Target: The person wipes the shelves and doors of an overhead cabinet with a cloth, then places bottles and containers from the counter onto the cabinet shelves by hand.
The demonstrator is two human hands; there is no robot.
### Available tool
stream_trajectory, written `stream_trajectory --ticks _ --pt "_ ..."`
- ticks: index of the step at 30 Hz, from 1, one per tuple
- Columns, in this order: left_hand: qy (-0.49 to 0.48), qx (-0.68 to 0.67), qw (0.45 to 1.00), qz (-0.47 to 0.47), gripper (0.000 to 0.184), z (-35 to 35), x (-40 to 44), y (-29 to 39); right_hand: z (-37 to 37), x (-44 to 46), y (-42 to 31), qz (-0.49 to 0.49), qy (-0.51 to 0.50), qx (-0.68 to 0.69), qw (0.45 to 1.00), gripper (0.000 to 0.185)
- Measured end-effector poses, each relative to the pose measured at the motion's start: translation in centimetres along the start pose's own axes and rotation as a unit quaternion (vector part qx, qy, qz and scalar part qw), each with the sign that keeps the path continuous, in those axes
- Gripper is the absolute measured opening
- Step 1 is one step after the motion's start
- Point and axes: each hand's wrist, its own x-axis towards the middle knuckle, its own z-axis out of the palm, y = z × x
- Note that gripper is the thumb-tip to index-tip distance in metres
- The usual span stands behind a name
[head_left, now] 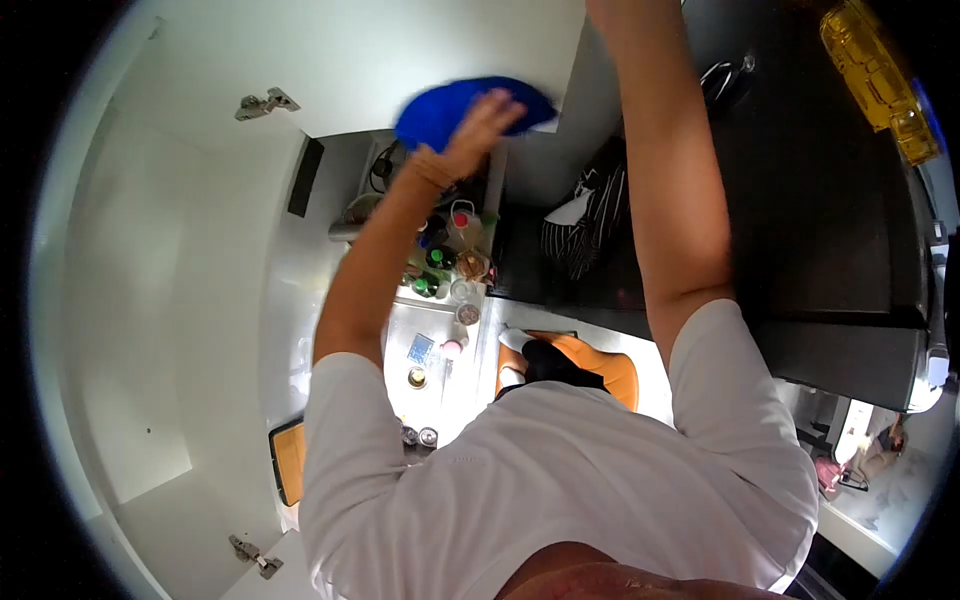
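A blue cloth (436, 113) is spread against the lower part of the white cabinet door (400, 45). My left hand (480, 130) holds the cloth pressed to the door, its fingers laid over the fabric and slightly blurred. My right arm reaches up past the door's right side, and its hand lies beyond the top edge of the view. The open white cabinet (130, 300) is on the left, with a metal hinge (266, 104) showing on the door.
Below my left arm, several bottles and jars (440, 257) crowd a counter (405, 330). A dark cabinet (810, 230) fills the right side, with a yellow bottle (880, 75) on top. Striped fabric (590, 215) hangs in the middle. My feet are on an orange stool (600, 365).
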Motion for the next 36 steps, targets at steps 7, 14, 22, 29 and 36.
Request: stream_trajectory --ticks 7,14,22,29,36 --pt "0.161 0.051 0.943 -0.287 0.049 -5.2 -1.9 -2.1 0.1 -0.1 0.3 -0.017 0.029 -0.032 0.999 0.073" --pt "0.159 -0.015 0.977 -0.142 0.077 -1.9 6.6 7.9 1.3 -0.9 -1.2 0.034 0.03 0.03 0.999 0.07" --pt "0.236 0.014 0.886 -0.4 0.074 -4.6 1.9 0.8 0.4 -0.3 0.0 0.0 0.008 0.001 1.0 0.074" --pt "0.356 -0.483 0.38 -0.704 0.079 -3.3 9.5 11.9 1.3 -1.8 -1.3 0.007 0.022 -0.009 1.0 0.073" --pt "0.473 -0.629 0.158 -0.597 0.066 -2.4 5.9 7.9 0.9 -1.1 -0.3 -0.016 0.01 0.043 0.999 0.073"
